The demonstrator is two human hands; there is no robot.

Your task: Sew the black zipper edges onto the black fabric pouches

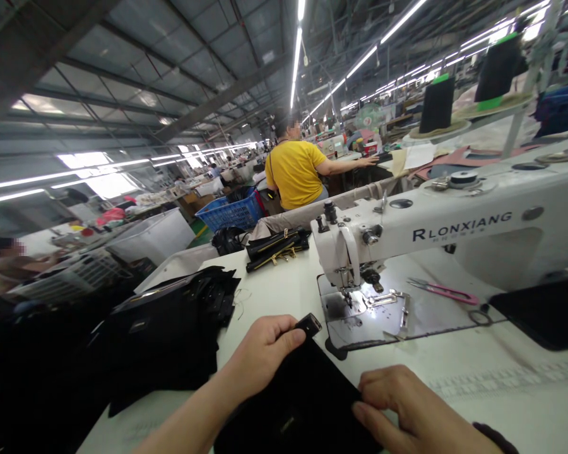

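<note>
Before the white sewing machine (459,221), a worker holds a black piece (288,403) just above the near part of the tabletop (260,296), its upper corner close to the machine's metal bed. From where I stand, the left hand (267,350) is clamped on that corner, thumb and fingers around a small dark tab (310,325), probably to keep it square and in sight. The right hand (397,403) pinches the right edge lower down, which seems meant to hold the cloth taut between the two. To the left, a heap of black pieces (170,334) hems in the elbow room, likely stacked there to be within reach. Behind lies a bundle of zippered strips (277,249). On the metal bed, a jointed metal guide (390,302) sits by the needle, and pink-handled snips (449,292) lie further right, perhaps parked clear of the stitching spot; the guide could catch loose cloth. A dark pad (549,312) rests at the right, thread cones (438,104) stand above, and a co-worker in yellow (296,173) sits beyond, near a blue crate (230,211).
</note>
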